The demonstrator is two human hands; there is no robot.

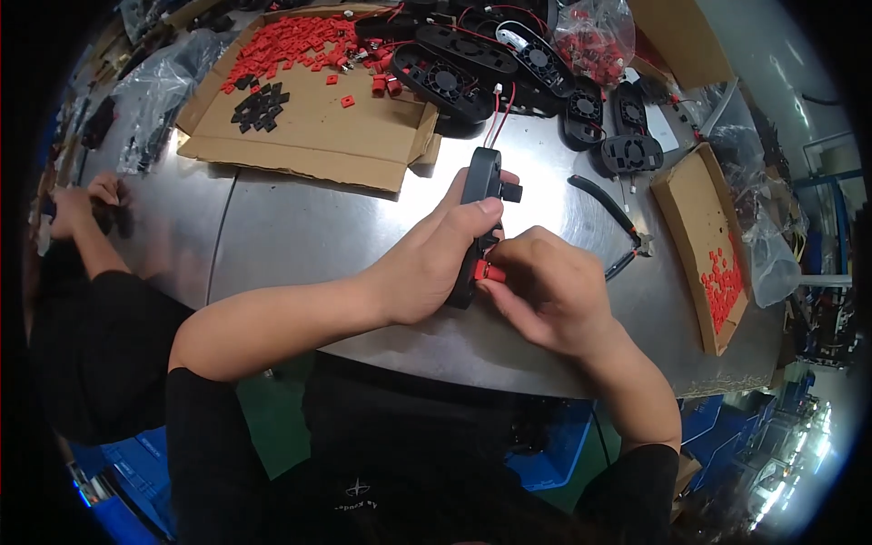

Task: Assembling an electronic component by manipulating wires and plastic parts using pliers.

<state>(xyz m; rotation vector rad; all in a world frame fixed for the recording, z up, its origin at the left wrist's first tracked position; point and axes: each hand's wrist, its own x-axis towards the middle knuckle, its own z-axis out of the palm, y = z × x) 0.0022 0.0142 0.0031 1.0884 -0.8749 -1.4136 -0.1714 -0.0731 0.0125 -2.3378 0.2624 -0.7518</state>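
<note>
My left hand (427, 263) is wrapped round a long black plastic housing (480, 177), held on edge above the metal table. Red and white wires (497, 123) rise from its far end. A small black block (511, 193) juts from the housing's right side, just past my left thumb. Near the lower end, my right hand (563, 295) pinches a small red plastic part (489, 272) against that same side. Whether the red part is seated in the housing cannot be seen. My right fingertips are partly hidden behind the curled hand.
A cardboard tray (313, 177) with red and black pieces lies at far left. Several black fan housings (445, 77) are piled at the back. Pliers (627, 232) lie right of my hands, before another cardboard tray (695, 272). A co-worker's hand (73, 209) is at left.
</note>
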